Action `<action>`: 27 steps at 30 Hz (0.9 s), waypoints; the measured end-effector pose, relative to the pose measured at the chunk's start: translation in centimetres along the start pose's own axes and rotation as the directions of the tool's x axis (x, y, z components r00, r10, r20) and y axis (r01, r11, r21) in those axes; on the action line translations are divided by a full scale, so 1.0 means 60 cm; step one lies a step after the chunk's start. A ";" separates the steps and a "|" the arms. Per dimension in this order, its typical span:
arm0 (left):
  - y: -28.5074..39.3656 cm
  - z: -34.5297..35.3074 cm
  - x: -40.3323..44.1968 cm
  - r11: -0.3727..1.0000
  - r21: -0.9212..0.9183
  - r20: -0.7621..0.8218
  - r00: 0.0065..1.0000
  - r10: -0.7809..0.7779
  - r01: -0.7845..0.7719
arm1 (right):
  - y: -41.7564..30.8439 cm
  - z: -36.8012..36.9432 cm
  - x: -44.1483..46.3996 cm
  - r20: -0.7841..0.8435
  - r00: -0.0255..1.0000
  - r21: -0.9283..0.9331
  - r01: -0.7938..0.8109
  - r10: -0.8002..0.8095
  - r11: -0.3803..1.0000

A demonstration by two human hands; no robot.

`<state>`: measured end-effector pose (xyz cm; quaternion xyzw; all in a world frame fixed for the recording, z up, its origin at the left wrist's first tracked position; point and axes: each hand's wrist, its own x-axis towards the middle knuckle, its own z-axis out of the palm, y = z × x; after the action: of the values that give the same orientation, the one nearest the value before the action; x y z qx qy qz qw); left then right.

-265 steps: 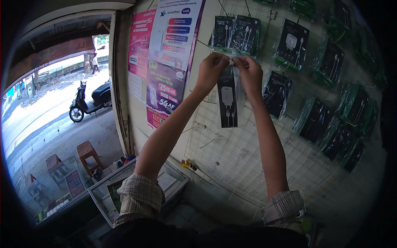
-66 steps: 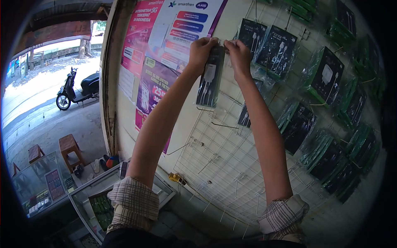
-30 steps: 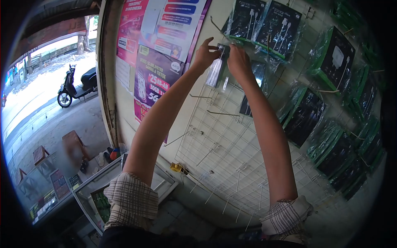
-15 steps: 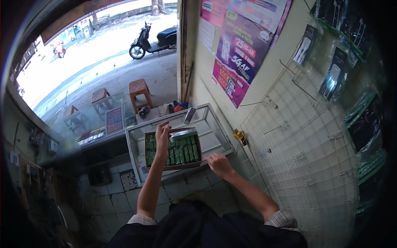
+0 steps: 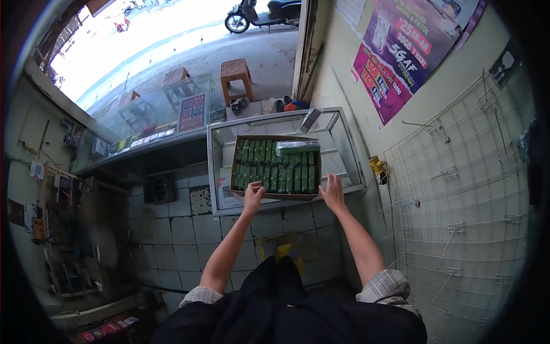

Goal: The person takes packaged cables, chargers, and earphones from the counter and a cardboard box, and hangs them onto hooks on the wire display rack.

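Note:
A shallow cardboard box (image 5: 234, 150) sits on a glass display case, filled with rows of small green plastic-wrapped packs (image 5: 275, 172). One clear-wrapped, silvery pack (image 5: 298, 147) lies across the back right of these rows. My left hand (image 5: 252, 198) is at the box's front side, left of its middle, with fingers curled over the rim. By the front right corner is my right hand (image 5: 333, 194), its fingers apart and the thumb side close to the cardboard; whether it touches cannot be made out.
The metal-framed glass case (image 5: 215, 172) carries a small upright packet (image 5: 310, 119) at its back. Another glass counter (image 5: 157, 123) stands to the left. A wire rack (image 5: 458, 200) and a purple poster (image 5: 395, 63) are on the right wall. Outside are a stool (image 5: 235, 71) and a scooter (image 5: 258, 16).
My left hand has come back from above the packs to the box's front rim. My right hand has opened its fingers beside the right corner. The view has tilted downward.

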<state>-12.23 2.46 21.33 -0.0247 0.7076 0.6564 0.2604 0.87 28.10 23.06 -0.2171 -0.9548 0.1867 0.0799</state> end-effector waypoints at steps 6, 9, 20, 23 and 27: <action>0.046 0.076 0.125 0.871 0.342 0.047 0.932 0.359 -0.352 | -0.063 0.041 0.149 -0.157 0.962 -0.056 0.217 -0.223 0.975; 0.038 0.108 0.189 0.934 0.216 0.012 0.958 0.288 -0.283 | -0.082 0.073 0.191 -0.176 0.941 -0.136 0.266 -0.288 0.954; 0.041 0.131 0.188 0.952 -0.233 0.030 0.977 0.210 -0.198 | -0.095 0.103 0.206 -0.179 0.878 -0.239 0.399 -0.445 0.885; 0.083 0.124 0.131 0.910 -0.037 -0.064 0.910 0.411 -0.413 | -0.129 0.049 0.177 -0.216 0.917 -0.029 0.338 -0.336 0.941; 0.145 0.118 0.070 0.786 0.186 -0.031 0.796 0.605 -0.590 | -0.166 -0.026 0.134 -0.223 0.957 0.304 0.248 -0.185 0.920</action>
<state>-16.75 11.64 27.62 0.1934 0.7421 0.6417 0.0087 -9.78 23.86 28.99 -0.1102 -0.9164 0.3116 0.2259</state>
